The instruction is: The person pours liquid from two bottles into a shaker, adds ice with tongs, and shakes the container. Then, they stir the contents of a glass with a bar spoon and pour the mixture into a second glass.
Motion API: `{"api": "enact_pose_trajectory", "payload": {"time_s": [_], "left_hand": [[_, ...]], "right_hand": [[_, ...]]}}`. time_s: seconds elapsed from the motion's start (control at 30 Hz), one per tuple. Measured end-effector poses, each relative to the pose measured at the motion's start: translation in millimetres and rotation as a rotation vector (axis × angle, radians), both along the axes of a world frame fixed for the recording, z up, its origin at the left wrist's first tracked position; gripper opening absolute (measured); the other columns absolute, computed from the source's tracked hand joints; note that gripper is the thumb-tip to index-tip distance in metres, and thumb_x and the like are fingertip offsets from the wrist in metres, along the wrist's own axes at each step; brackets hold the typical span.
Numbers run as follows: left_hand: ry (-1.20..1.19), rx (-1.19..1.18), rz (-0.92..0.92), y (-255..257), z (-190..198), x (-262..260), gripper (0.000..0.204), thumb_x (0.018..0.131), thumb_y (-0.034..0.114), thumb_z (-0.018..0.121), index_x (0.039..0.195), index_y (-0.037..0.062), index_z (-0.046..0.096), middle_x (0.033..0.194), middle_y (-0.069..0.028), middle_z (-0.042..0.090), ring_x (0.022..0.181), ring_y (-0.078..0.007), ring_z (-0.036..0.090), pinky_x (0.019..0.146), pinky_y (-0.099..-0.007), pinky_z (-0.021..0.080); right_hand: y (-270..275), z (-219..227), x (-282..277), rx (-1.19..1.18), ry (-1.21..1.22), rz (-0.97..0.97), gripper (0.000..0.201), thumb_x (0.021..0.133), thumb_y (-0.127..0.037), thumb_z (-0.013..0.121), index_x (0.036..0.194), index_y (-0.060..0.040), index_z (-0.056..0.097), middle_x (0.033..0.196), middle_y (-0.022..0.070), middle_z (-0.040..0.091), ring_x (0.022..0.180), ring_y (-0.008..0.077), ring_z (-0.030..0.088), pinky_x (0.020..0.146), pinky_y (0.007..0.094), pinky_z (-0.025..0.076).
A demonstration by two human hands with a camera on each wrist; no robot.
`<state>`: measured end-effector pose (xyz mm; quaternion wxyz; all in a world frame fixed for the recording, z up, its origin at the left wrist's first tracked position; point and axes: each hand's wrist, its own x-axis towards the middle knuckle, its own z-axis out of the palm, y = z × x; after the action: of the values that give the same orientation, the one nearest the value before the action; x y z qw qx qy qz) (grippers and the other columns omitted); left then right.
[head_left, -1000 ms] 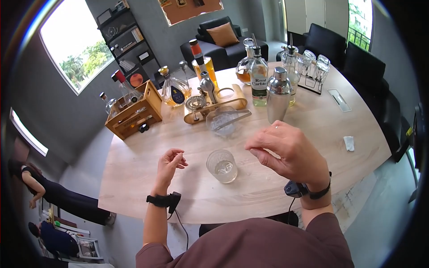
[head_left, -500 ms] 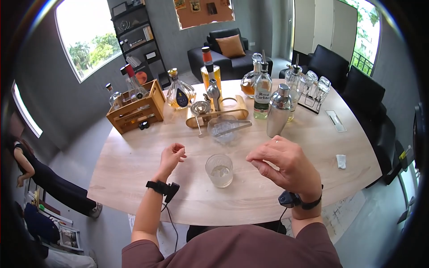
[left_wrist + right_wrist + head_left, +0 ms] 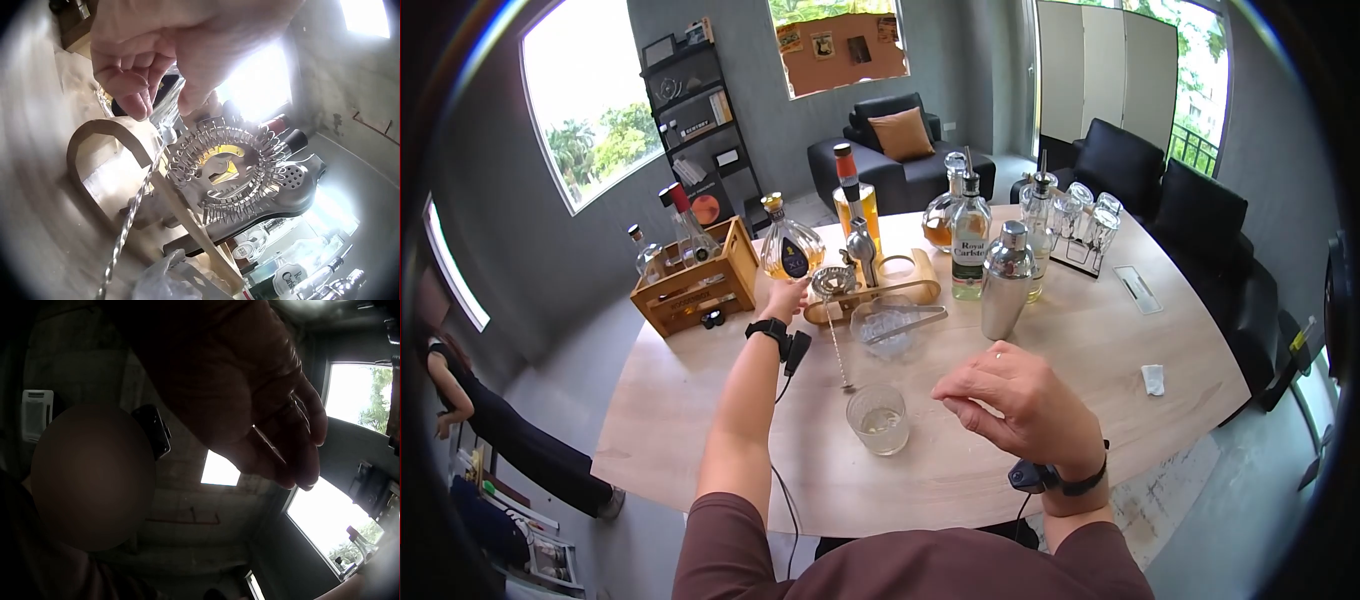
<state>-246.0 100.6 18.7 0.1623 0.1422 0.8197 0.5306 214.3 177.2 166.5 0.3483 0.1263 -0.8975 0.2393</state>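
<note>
My left hand [image 3: 785, 298] reaches to the left end of the bamboo bar-tool stand [image 3: 927, 287], its fingers bent and apart. In the left wrist view, a bar spoon [image 3: 134, 209] with a twisted stem has its upper end just below those fingertips. Beside it, a cocktail strainer [image 3: 219, 172] with a coiled spring sits on the stand. My right hand [image 3: 1022, 405] hovers over the table, fingers loosely bent and holding nothing. To its left stands a clear glass [image 3: 877, 422] with pale liquid. A steel shaker [image 3: 1006, 290] is behind the right hand.
A bowl of ice [image 3: 880, 335] with tongs across it sits before the stand. A wooden crate of bottles [image 3: 695, 290] is at left, a decanter [image 3: 792, 245] beside it. More bottles [image 3: 970, 240] and a glass rack [image 3: 1085, 240] stand back right. A crumpled tissue [image 3: 1152, 380] lies at right.
My left hand has moved forward from beside the glass to the bar-tool stand. The twisted spoon stem shows at greater length now. My right hand keeps nearly the same pose. The head view has shifted.
</note>
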Motion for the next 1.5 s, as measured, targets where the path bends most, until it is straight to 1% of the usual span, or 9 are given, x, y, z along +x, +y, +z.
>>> {"api": "enact_pose_trajectory", "payload": {"time_s": [0.1,0.2,0.33,0.47,0.63,0.8,1.2,1.3,1.5], "left_hand": [[-0.002,-0.065,-0.050,12.0,-13.3,-23.9,0.019,0.091,0.028,0.061,0.096,0.0097,0.060,0.078,-0.0007,0.062,0.058,-0.0117,0.057,0.050,-0.0269,0.044],[-0.055,0.099,-0.066,14.2,-20.4,-33.2,0.016,0.085,0.022,0.063,0.085,0.0055,0.063,0.073,-0.0027,0.062,0.055,-0.0133,0.058,0.045,-0.0284,0.044],[0.102,0.002,0.050,-8.8,-8.7,-5.4,0.018,0.082,0.019,0.061,0.087,0.0020,0.063,0.074,-0.0047,0.061,0.054,-0.0140,0.057,0.042,-0.0274,0.042],[-0.038,-0.100,-0.116,-43.2,-1.9,30.9,0.025,0.084,0.020,0.060,0.098,-0.0006,0.062,0.080,-0.0053,0.066,0.056,-0.0127,0.059,0.042,-0.0246,0.040],[-0.275,0.055,-0.418,-48.0,-6.0,72.2,0.026,0.091,0.025,0.065,0.101,0.0014,0.063,0.092,-0.0088,0.071,0.061,-0.0081,0.058,0.047,-0.0200,0.041],[-0.277,0.161,-0.415,-37.0,-31.7,53.4,0.017,0.090,0.018,0.067,0.097,0.0038,0.063,0.084,-0.0043,0.068,0.058,-0.0075,0.056,0.049,-0.0201,0.042],[-0.144,0.376,-0.059,-48.9,-9.6,36.9,0.013,0.095,0.020,0.059,0.091,0.0070,0.060,0.077,-0.0031,0.065,0.057,-0.0089,0.058,0.050,-0.0214,0.047],[0.004,0.548,0.008,-57.7,18.5,39.9,0.018,0.098,0.024,0.054,0.096,0.0061,0.057,0.083,-0.0073,0.066,0.060,-0.0099,0.061,0.055,-0.0233,0.054],[0.351,0.464,-0.093,-54.7,35.9,45.1,0.016,0.101,0.020,0.048,0.102,0.0046,0.053,0.084,-0.0095,0.068,0.063,-0.0118,0.065,0.055,-0.0230,0.055]], "right_hand": [[3.3,-0.8,-1.9,0.003,-0.011,-0.009,0.013,0.079,-0.006,0.071,0.092,-0.0077,0.068,0.087,0.0045,0.070,0.079,0.0216,0.064,0.072,0.0324,0.047],[5.9,-1.1,-4.3,0.012,-0.007,-0.023,0.014,0.079,-0.007,0.071,0.093,-0.0076,0.068,0.086,0.0043,0.069,0.078,0.0216,0.064,0.072,0.0326,0.047],[9.5,1.0,-2.0,0.027,0.007,-0.064,0.014,0.080,-0.007,0.071,0.094,-0.0077,0.068,0.085,0.0041,0.069,0.075,0.0221,0.062,0.072,0.0332,0.047],[11.0,-0.7,-5.4,-0.004,-0.011,-0.045,0.015,0.079,-0.007,0.071,0.094,-0.0075,0.068,0.085,0.0044,0.069,0.074,0.0226,0.061,0.072,0.0335,0.047],[8.7,-5.9,-17.7,0.037,-0.017,-0.027,0.014,0.079,-0.007,0.071,0.093,-0.0071,0.068,0.086,0.0048,0.069,0.076,0.0227,0.062,0.072,0.0332,0.046],[4.3,-6.3,-15.8,0.055,-0.047,-0.031,0.014,0.080,-0.008,0.071,0.093,-0.0071,0.068,0.087,0.0047,0.069,0.077,0.0222,0.063,0.072,0.0332,0.046],[3.3,-10.0,-18.5,0.074,-0.064,-0.018,0.013,0.081,-0.007,0.069,0.093,-0.0071,0.067,0.086,0.0046,0.069,0.078,0.0214,0.063,0.072,0.0325,0.046],[3.5,-10.2,-19.0,0.075,-0.058,-0.014,0.012,0.081,-0.007,0.069,0.093,-0.0071,0.067,0.086,0.0046,0.069,0.077,0.0212,0.063,0.072,0.0324,0.046],[2.8,-11.8,-20.4,0.081,-0.067,-0.004,0.012,0.081,-0.007,0.069,0.093,-0.0070,0.067,0.086,0.0044,0.068,0.077,0.0207,0.063,0.071,0.0322,0.045]]}}
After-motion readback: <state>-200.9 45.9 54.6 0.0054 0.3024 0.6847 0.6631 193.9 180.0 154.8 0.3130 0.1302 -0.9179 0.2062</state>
